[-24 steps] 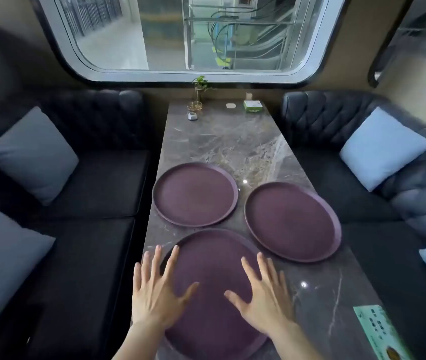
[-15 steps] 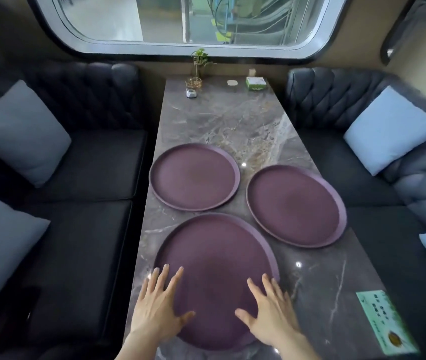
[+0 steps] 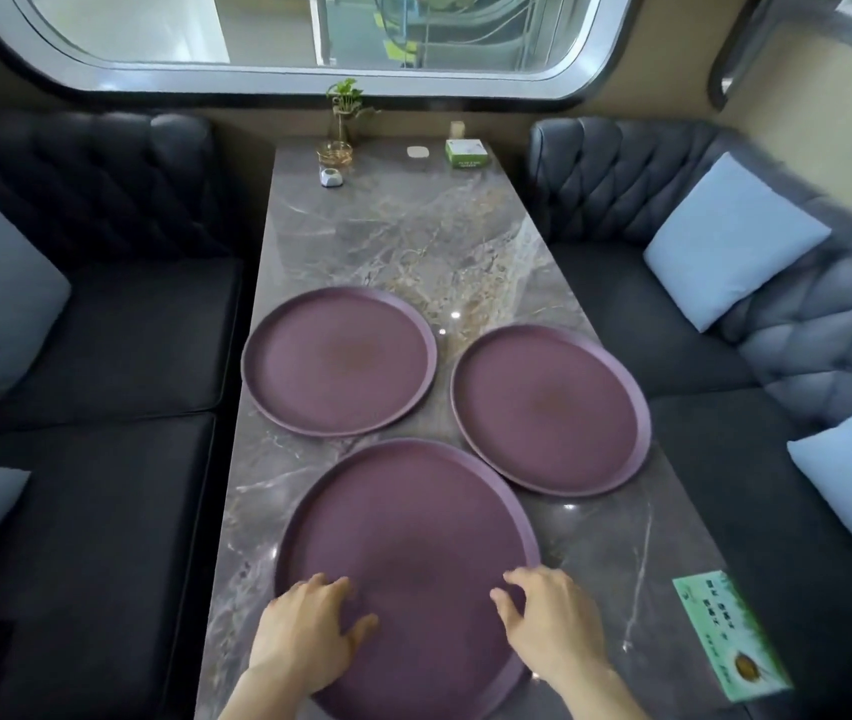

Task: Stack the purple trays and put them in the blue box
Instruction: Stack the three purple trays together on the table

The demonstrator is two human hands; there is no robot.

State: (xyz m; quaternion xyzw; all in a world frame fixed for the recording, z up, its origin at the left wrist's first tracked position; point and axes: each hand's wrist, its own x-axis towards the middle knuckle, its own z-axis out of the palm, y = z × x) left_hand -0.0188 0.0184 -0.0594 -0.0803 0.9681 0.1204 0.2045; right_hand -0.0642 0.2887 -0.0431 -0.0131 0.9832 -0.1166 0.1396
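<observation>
Three purple trays are lying unstacked on the marble table (image 3: 413,241); left hand (image 3: 304,636) and right hand (image 3: 548,623) are hovering open-fingered, gripping nothing, over the nearest tray (image 3: 408,543)

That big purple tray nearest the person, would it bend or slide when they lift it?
The nearest purple tray looks rigid, with a flat base and raised rim, so it probably stays stiff. It lies flat, unlikely to roll. On the glossy marble table it may slide if pushed.

Three purple trays are laid flat on the marble surface (image 3: 413,241): the near tray (image 3: 408,543), the far left tray (image 3: 339,361), the right tray (image 3: 551,410). The left hand (image 3: 304,634) and right hand (image 3: 551,623) are rested, fingers curled, on the near tray
</observation>
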